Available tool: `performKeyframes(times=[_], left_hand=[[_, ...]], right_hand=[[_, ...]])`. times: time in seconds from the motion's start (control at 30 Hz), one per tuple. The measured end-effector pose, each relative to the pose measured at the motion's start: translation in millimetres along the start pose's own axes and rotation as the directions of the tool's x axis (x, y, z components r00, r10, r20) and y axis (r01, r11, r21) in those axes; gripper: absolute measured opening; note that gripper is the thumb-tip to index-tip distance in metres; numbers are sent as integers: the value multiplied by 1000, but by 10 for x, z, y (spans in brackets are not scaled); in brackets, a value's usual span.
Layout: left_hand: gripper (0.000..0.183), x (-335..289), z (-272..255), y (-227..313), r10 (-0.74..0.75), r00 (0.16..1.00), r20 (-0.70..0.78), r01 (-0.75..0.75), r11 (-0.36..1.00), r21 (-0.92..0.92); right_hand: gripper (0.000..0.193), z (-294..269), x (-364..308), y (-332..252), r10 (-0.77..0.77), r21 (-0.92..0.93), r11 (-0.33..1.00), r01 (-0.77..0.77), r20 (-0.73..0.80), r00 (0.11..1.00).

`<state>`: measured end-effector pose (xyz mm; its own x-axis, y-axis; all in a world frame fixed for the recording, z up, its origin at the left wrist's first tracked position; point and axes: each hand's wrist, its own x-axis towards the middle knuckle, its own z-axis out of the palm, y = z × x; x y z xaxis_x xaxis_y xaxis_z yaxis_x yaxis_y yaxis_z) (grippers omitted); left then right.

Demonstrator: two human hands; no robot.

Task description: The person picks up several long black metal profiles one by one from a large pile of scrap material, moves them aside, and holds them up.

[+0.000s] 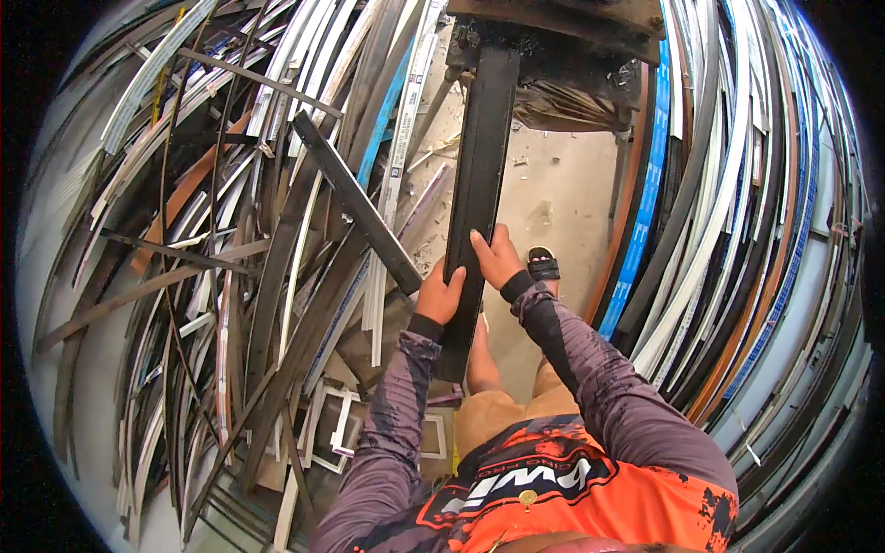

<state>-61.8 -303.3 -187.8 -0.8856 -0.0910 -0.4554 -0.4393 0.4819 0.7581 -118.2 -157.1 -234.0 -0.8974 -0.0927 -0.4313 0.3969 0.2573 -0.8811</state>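
A long, flat black strip of moulding (484, 157) stretches away from me between my hands. My left hand (442, 295) grips its left edge, thumb on the top face. A little farther up, my right hand (499, 259) closes round the right edge with its thumb also on top. The fingers of both hands are partly hidden beneath the strip. Its far end meets a dark bench or machine (562, 11) strewn with black scraps. Close to my left hand lies a shorter dark strip (359, 203), slanting across the pile.
A heap of long mouldings (249, 276) in black, white and brown fills the left. More long strips (710, 212) line the right, including a blue-wrapped one (645, 203). Small white frame pieces (343, 419) lie low at left. Scraps dot the pale floor (562, 189) near my sandal (544, 264).
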Motion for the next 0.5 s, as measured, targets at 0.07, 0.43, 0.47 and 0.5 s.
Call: performKeyframes(times=[0.07,0.43,0.47,0.5], left_hand=[[44,-102,-45,-48,8,1000,-21,-8,1000,-2],[43,-110,-89,-19,133,978,-159,-124,990,61],[44,-48,-113,-8,98,984,-149,-92,995,48],[44,58,-119,14,68,989,-131,-65,997,30]], right_hand=[[48,76,-107,5,-49,103,994,47,14,999],[44,239,-439,125,46,98,993,-60,132,990],[51,288,-533,162,-87,130,989,74,99,991],[54,301,-601,265,-108,94,991,98,101,989]])
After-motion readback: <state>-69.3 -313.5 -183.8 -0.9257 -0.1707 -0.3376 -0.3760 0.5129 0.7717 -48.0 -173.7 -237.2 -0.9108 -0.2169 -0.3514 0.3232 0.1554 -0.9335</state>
